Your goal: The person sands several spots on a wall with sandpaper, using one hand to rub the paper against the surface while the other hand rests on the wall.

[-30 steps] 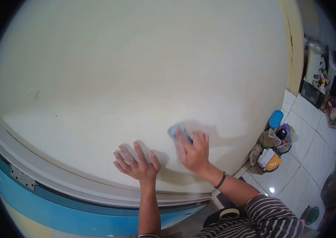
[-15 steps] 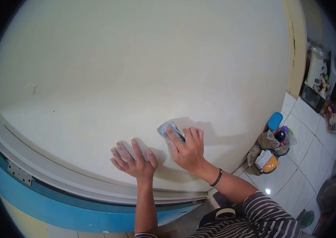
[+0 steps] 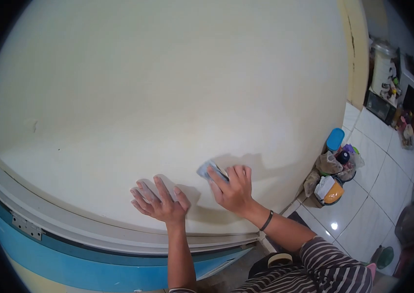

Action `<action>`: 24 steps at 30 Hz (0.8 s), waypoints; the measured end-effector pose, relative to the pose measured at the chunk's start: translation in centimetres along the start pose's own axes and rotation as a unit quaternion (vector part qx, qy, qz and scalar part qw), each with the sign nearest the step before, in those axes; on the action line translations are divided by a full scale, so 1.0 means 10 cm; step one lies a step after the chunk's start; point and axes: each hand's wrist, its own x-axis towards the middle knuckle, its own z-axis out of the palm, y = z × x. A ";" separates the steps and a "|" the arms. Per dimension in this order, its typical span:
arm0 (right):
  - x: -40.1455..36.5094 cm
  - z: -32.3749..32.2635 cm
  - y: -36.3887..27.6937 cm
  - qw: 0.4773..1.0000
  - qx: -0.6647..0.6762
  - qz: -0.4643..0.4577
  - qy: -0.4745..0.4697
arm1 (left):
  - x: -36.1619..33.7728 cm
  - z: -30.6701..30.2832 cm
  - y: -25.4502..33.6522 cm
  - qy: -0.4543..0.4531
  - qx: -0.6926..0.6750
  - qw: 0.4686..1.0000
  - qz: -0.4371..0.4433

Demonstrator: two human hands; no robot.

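A pale cream wall [image 3: 177, 97] fills most of the view. My right hand [image 3: 235, 191] grips a putty knife [image 3: 206, 169] by its dark handle, the index finger stretched along the greyish blade. The blade appears to rest on the wall, though its contact edge is hard to make out. To the left, my left hand [image 3: 162, 206] lies against the same wall with its fingers spread, holding nothing. Whitish residue shows on some of its fingers.
Below the wall run a pale frame [image 3: 94, 222] and a blue door panel [image 3: 85, 266] with a metal hinge [image 3: 26, 227]. On the tiled floor [image 3: 363, 195] at right stand bagged items [image 3: 330, 163] and a blue-lidded container [image 3: 335, 139]. A black box [image 3: 380, 107] sits farther back.
The putty knife and my right hand have shifted slightly down. My left hand sits a little lower and farther left, still spread. The whole view has tilted a little.
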 end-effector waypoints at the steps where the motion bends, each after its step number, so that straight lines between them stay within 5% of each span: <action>1: 0.14 -0.03 -0.01 1.000 0.003 0.000 0.023 | 0.01 0.00 0.00 0.002 -0.002 1.000 -0.001; 6: 0.79 -0.03 0.00 0.995 0.006 -0.005 0.099 | 0.01 0.01 -0.01 0.009 -0.006 1.000 -0.005; 11: -0.09 0.10 -0.03 1.000 0.004 0.014 0.023 | -0.01 0.02 0.00 0.006 -0.005 1.000 -0.018; 19: 0.67 -0.06 -0.10 0.998 0.011 -0.005 0.062 | -0.02 0.03 -0.01 0.014 -0.013 1.000 -0.017; 24: 0.18 -0.01 -0.04 1.000 -0.005 0.003 0.026 | -0.02 0.02 0.00 0.008 -0.009 1.000 -0.021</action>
